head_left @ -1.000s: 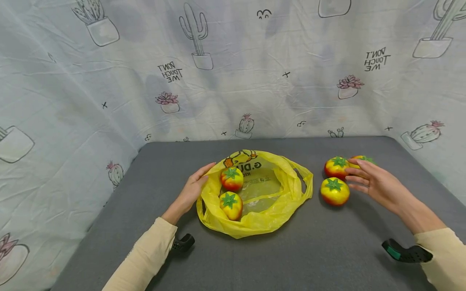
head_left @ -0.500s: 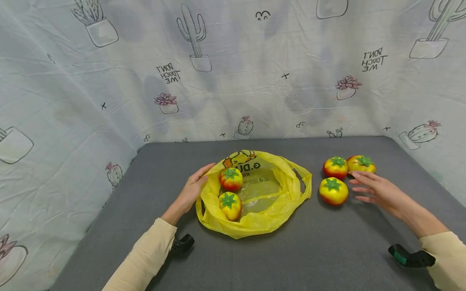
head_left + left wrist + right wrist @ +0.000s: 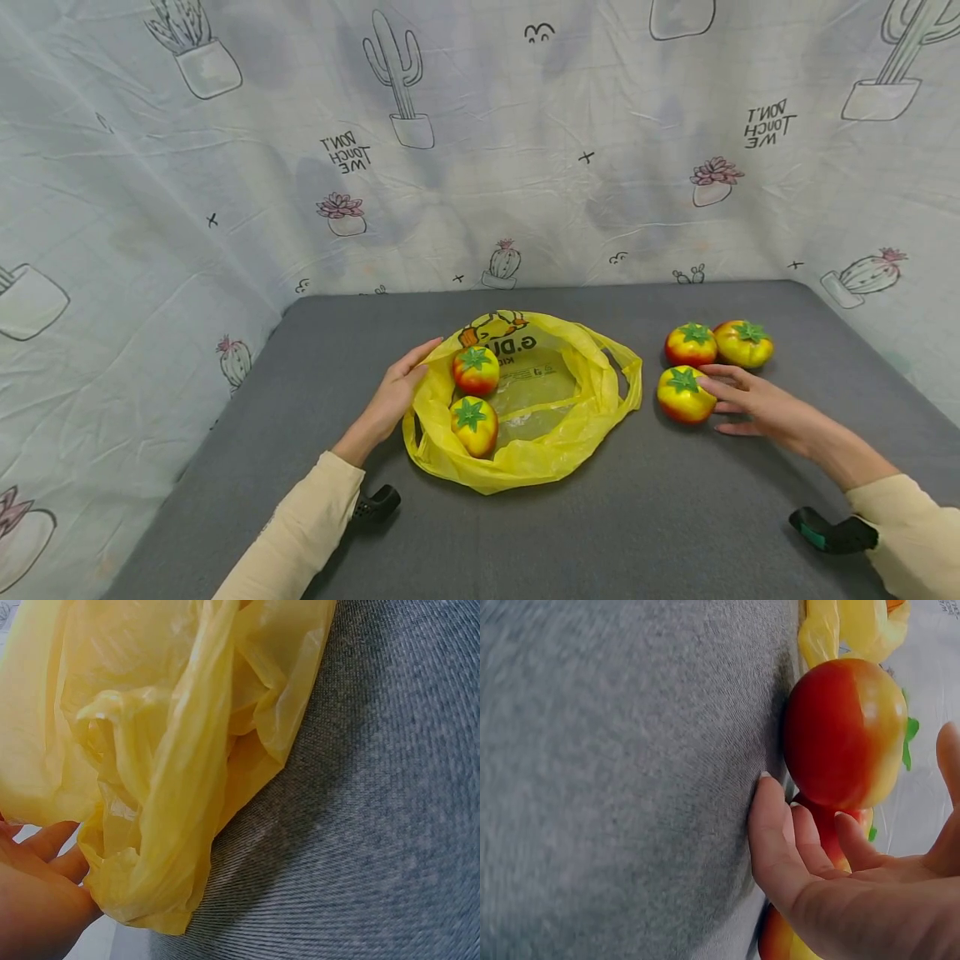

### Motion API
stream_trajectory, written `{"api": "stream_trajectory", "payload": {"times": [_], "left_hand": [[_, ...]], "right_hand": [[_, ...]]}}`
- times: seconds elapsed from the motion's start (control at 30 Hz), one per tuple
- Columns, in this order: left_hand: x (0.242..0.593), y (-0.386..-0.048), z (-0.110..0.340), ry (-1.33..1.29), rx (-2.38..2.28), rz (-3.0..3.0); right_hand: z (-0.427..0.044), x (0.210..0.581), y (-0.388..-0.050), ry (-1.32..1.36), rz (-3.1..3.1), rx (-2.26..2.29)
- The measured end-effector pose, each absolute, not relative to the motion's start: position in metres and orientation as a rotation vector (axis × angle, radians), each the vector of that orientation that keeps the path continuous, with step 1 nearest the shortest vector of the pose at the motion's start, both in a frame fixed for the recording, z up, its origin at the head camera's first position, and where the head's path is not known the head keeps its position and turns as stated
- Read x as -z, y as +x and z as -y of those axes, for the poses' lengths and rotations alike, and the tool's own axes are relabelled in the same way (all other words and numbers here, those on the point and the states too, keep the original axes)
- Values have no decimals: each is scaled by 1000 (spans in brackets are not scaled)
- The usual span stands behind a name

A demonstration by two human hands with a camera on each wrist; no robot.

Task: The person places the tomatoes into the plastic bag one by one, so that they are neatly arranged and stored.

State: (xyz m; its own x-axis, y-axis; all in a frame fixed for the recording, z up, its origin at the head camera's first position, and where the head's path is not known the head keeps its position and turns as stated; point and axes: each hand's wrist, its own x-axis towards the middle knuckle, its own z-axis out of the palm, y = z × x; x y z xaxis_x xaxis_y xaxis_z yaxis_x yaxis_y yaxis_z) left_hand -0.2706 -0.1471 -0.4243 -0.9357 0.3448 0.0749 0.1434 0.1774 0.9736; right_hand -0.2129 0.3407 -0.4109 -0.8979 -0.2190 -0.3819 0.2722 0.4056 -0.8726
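Observation:
A yellow plastic bag (image 3: 600, 400) lies open on the table, with two red-yellow fruits (image 3: 476, 371) inside at its left. My left hand (image 3: 390, 398) rests against the bag's left side, fingers extended; in the left wrist view the hand (image 3: 41, 892) is beside the yellow plastic (image 3: 180, 787). To the right, my right hand (image 3: 772, 412) is at the nearest of three loose fruits (image 3: 684, 400), fingers spread along its right side. The right wrist view shows this fruit (image 3: 844, 735) just beyond the relaxed fingers of my hand (image 3: 840, 892); firm contact cannot be told.
Two more loose fruits (image 3: 742, 343) sit side by side behind the nearest one. The grey table (image 3: 525, 542) is bordered by a pale hanging cloth (image 3: 480, 183) with cactus drawings. Black straps (image 3: 832, 533) stick out at both wrists.
My right hand first drew back a little from the loose fruits, then came forward and left to the nearest one. My left hand and the bag have stayed in place.

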Motion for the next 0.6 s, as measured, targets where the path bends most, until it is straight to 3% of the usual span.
{"api": "stream_trajectory", "payload": {"times": [0.6], "left_hand": [[425,-270,147,480,-1865,-2266]], "right_hand": [[-322,410,-214,19,-2338,1377]]}}
